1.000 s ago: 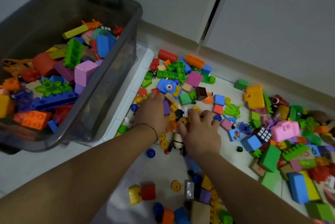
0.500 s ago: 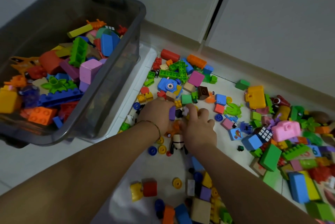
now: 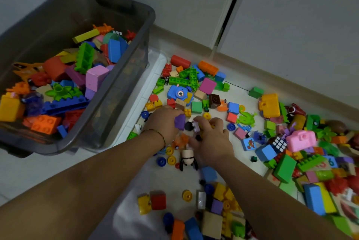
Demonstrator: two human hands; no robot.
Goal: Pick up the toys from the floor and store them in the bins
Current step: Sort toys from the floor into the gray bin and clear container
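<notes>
A grey translucent bin (image 3: 120, 92) stands at the left, holding several coloured blocks. Many toy blocks lie scattered on the floor to its right. My left hand (image 3: 165, 123) is low over the pile with its fingers curled round a purple block (image 3: 179, 122). My right hand (image 3: 211, 140) is right beside it, fingers curled round small pieces, among them a light purple one (image 3: 196, 126) and something yellow. Between the hands lie a black piece (image 3: 188, 126) and an orange toy (image 3: 181, 139). A small beige and black figure (image 3: 188, 157) lies just below the hands.
A white tray lid (image 3: 155, 64) lies under the bin's right side. A blue toy camera (image 3: 179, 93), a pink toy camera (image 3: 300, 140) and a small puzzle cube (image 3: 279, 143) sit among the blocks. White cabinet doors (image 3: 291, 16) close off the back. More blocks crowd the bottom edge.
Both hands have drawn closer together and gathered small pieces from the pile. The purple block has come up in my left hand, and my right hand's fingers have curled in.
</notes>
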